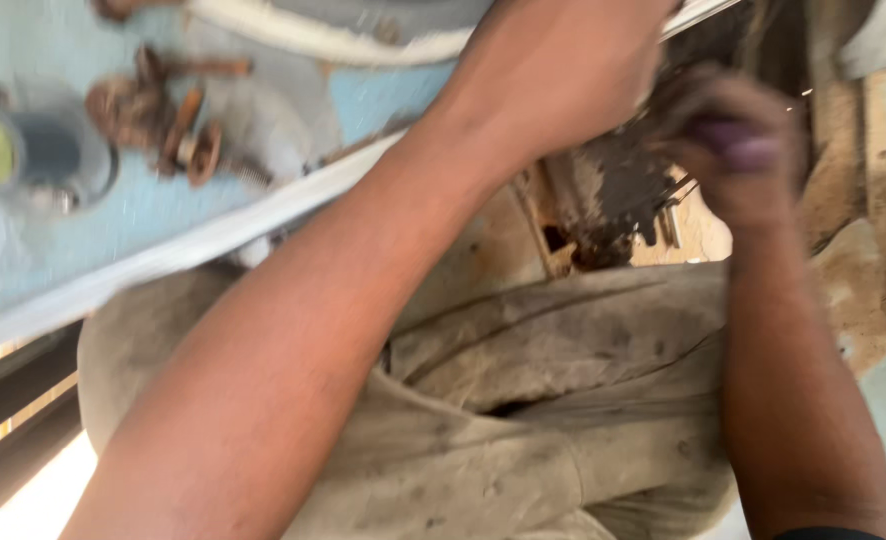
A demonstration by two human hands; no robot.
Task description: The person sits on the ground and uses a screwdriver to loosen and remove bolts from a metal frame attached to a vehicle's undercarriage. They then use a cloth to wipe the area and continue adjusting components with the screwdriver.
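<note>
The picture is blurred by motion. My left forearm runs from the bottom left to the top middle. My left hand [563, 70] is turned away at the upper edge, so its fingers are hidden. It lies just left of a dark, grimy metal part [613, 195]. My right hand [728, 150] comes up from the bottom right, its fingers curled round a small purple object [738, 148] right beside that dark part. The two hands are close together on either side of it.
A light blue surface [143, 210] at the upper left carries rusty bolts and nuts [163, 110] and a grey round fitting [48, 150]. A white strip [213, 235] runs along its edge. Dirty beige cloth [563, 400] fills the lower middle, with worn wood [848, 150] at the right.
</note>
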